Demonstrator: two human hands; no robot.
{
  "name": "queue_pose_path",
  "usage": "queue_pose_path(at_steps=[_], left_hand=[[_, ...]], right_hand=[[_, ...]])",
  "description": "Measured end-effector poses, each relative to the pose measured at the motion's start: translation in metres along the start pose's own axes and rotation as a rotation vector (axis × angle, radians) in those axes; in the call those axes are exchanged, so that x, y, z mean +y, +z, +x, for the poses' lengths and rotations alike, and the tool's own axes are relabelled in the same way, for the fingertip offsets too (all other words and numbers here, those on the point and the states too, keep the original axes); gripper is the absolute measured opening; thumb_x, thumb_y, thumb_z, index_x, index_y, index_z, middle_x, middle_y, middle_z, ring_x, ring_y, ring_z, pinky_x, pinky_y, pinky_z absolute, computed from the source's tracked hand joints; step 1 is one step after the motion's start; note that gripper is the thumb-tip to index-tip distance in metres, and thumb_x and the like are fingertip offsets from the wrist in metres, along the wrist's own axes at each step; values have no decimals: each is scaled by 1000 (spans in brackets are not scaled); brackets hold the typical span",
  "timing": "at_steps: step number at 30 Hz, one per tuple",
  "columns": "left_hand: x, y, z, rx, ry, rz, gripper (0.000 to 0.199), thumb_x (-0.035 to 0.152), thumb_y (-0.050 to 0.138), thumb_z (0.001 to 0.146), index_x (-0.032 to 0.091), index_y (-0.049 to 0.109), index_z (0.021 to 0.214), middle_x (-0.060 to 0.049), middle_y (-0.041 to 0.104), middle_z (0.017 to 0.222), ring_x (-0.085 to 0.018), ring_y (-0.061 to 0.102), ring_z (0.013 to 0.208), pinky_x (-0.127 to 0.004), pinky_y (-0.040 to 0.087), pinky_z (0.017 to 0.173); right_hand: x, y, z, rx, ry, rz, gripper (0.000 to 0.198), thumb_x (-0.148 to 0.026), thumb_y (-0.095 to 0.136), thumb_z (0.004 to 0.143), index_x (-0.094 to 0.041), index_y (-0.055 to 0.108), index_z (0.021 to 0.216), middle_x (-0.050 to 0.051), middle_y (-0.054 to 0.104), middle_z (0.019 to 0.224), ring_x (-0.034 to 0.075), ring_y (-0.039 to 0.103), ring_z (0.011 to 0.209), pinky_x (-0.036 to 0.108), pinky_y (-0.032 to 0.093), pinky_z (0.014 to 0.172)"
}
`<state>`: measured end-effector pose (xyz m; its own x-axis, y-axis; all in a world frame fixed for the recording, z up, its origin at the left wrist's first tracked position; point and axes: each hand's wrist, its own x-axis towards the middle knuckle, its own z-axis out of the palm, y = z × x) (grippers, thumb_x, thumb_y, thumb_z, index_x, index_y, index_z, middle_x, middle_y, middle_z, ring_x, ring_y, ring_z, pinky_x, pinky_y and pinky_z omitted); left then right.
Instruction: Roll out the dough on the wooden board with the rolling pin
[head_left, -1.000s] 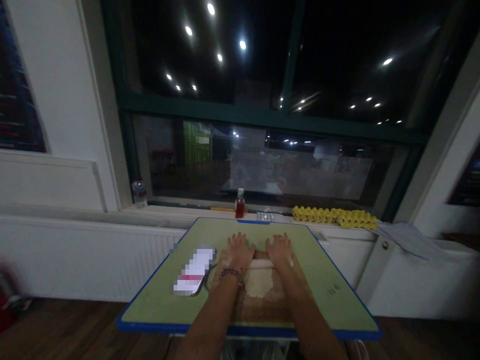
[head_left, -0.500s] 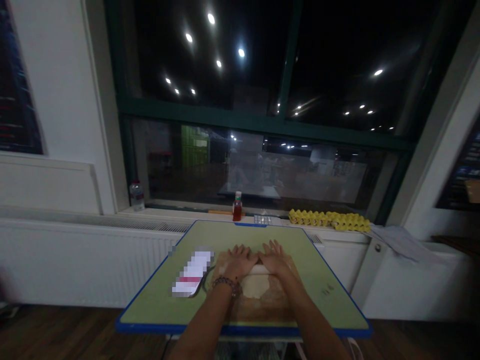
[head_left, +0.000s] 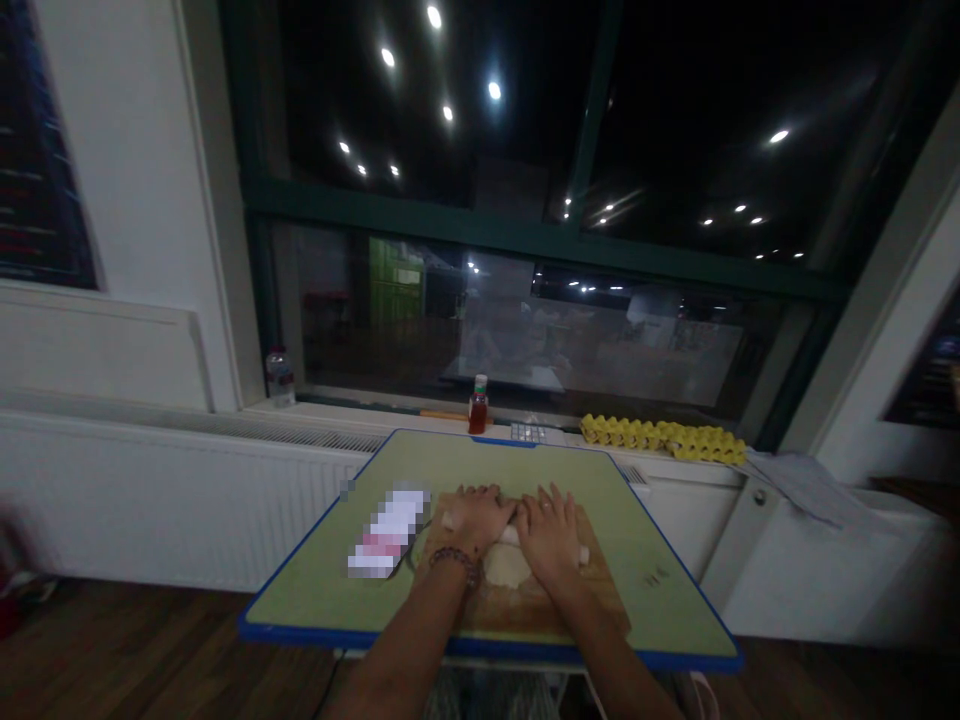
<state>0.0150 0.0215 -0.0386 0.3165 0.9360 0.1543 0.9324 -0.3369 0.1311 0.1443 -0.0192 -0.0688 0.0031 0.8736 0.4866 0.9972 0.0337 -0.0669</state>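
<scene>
A pale rolling pin (head_left: 511,537) lies crosswise over a flattened piece of dough (head_left: 508,567) on a wooden board (head_left: 592,605). My left hand (head_left: 480,519) rests palm down over the pin's left part, fingers stretched forward; a beaded bracelet (head_left: 454,562) circles that wrist. Farther right, my right hand (head_left: 550,525) lies flat on the pin with its fingers spread. The pin's right end (head_left: 583,554) sticks out past this hand. Part of the dough is hidden under the pin and hands.
The board sits on a green table (head_left: 315,590) with a blue edge. A phone (head_left: 390,533), its screen blurred, lies at left. On the windowsill stand a bottle of red liquid (head_left: 478,406), yellow egg trays (head_left: 660,438) and a clear bottle (head_left: 280,378). A radiator (head_left: 150,500) runs behind.
My right hand has come slightly nearer to me, and the pin now lies more slanted, its right end showing. More of the board's right side is visible. The view has shifted slightly.
</scene>
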Motion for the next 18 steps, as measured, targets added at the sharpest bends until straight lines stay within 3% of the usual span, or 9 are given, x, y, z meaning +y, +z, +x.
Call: queue_pose_path(at_steps=[10, 18], left_hand=[[2, 2, -3, 186, -19, 29, 38, 37, 35, 95, 22, 68, 104, -11, 67, 118, -30, 58, 111, -53, 22, 108], [4, 6, 2, 238, -69, 1, 43, 33, 30, 96, 16, 66, 111, -12, 69, 115, -29, 58, 109, -48, 29, 104]], right_hand=[[-14, -8, 11, -130, -1, 7, 45, -27, 29, 97, -18, 69, 117, 12, 58, 135, 30, 32, 140, 52, 4, 116], [-12, -8, 33, -269, -37, 34, 42, -27, 32, 96, -19, 64, 122, 12, 64, 127, 28, 48, 126, 43, 23, 108]])
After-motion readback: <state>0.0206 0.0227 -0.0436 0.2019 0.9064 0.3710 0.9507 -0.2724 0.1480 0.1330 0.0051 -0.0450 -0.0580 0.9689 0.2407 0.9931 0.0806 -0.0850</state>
